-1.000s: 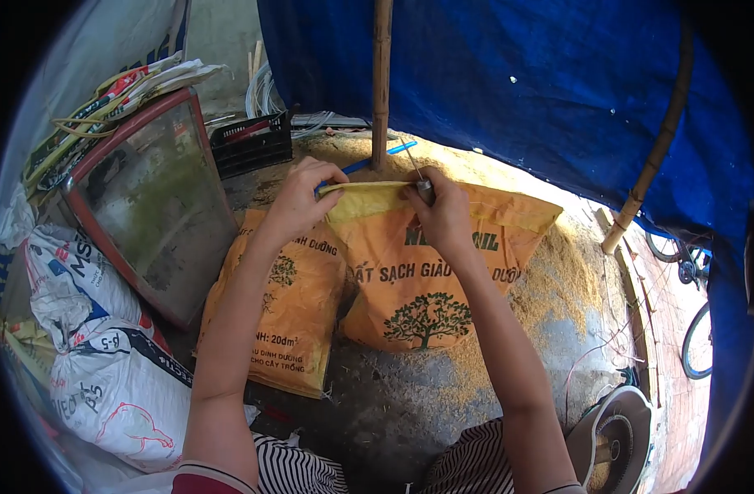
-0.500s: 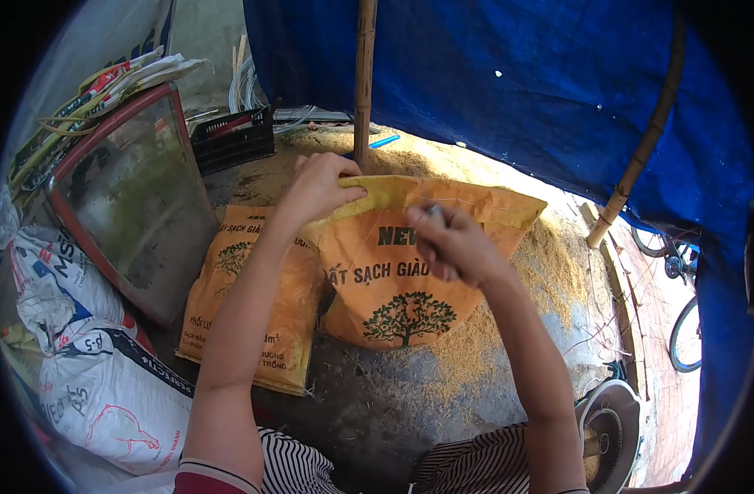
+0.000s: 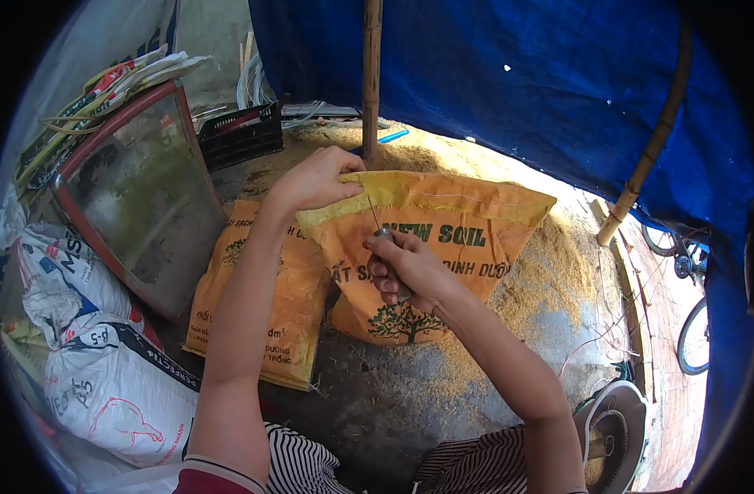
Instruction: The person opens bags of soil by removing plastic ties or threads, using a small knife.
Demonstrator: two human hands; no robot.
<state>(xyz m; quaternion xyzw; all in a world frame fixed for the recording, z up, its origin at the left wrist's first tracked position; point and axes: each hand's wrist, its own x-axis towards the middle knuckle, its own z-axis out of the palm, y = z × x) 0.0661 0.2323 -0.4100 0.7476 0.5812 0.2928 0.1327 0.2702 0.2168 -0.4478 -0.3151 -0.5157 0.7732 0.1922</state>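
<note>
An orange soil sack (image 3: pixel 476 212) with a yellow folded top and a printed tree stands upright in front of me. My left hand (image 3: pixel 315 183) pinches the upper left corner of its top edge between thumb and fingers. In my right hand (image 3: pixel 406 267) is an awl (image 3: pixel 376 216), its handle inside my closed fingers. The thin metal shaft points up toward the yellow band, its tip close to my left thumb. A pale thread runs along the sack's top. Left of it, a second orange sack (image 3: pixel 253 300) lies flat on the floor.
White printed sacks (image 3: pixel 118 395) and a red-framed panel (image 3: pixel 134 198) stand at left, near a black crate (image 3: pixel 241 136). Bamboo poles (image 3: pixel 371 78) rise before a blue tarp (image 3: pixel 509 99). Yellow husks (image 3: pixel 558 272) cover the floor behind. A bucket (image 3: pixel 640 412) stands at lower right.
My right hand has moved left and down across the sack, and the awl's shaft now shows pointing up. My left hand still pinches the sack's corner.
</note>
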